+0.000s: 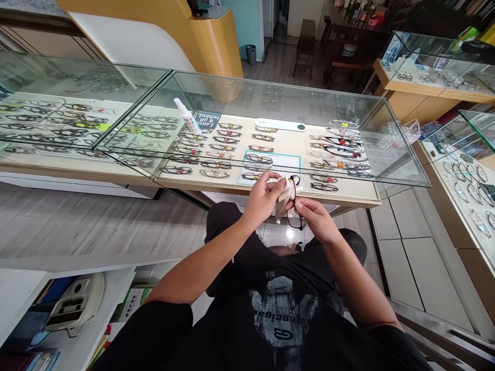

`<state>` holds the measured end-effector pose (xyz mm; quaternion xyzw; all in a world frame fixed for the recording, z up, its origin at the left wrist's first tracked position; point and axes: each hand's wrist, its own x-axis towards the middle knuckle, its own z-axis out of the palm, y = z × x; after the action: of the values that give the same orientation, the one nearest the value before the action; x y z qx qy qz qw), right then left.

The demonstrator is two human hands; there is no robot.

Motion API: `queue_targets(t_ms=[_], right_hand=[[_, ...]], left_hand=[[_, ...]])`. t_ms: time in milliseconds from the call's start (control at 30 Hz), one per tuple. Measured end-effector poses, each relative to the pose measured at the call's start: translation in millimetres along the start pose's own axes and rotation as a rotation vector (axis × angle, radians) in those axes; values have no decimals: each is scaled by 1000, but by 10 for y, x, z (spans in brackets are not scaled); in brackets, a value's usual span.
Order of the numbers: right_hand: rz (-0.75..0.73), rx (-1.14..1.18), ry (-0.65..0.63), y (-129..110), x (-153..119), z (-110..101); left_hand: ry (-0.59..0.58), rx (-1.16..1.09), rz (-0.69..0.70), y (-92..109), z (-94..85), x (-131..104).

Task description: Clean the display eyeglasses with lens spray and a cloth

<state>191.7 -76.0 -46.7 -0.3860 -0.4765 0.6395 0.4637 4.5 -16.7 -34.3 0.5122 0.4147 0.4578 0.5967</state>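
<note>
Just in front of the glass display case, my two hands are close together over my lap. My left hand is closed on a pale cleaning cloth, which is bunched against the upper part of a pair of eyeglasses. The fingers of my right hand pinch the dark frame of the glasses near its middle. One lens hangs below my fingers, with light spots or drops on it. The other lens is mostly hidden by the cloth and fingers.
A white spray bottle stands on the glass display case, which holds rows of eyeglasses. More glass cases stand to the right. At lower left is a white shelf with a pale device and books. A wooden bench stands far back.
</note>
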Motion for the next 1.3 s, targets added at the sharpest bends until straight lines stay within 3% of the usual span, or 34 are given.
queue_targets(t_ms=[300,500,700,767,1100,1300], right_hand=[[68,76,62,55,18,-1],[27,15,19,19,2,-26],[-24,-58,-15,6,-7,-49],[-21,-71,-12,1,-12,-51],[15,-105,22,38,8,-23],[59,-26,46,30,6,6]], left_hand=[[-8,8,-6,4,2,-35],[-22,-178,-205,3,-5,10],[-356,-167,-369,69,-48,-6],[-403,-159,-389,82,-62,-13],[-316,-484,-352,97,-4,-38],[-316,-475,-311,118,14,-40]])
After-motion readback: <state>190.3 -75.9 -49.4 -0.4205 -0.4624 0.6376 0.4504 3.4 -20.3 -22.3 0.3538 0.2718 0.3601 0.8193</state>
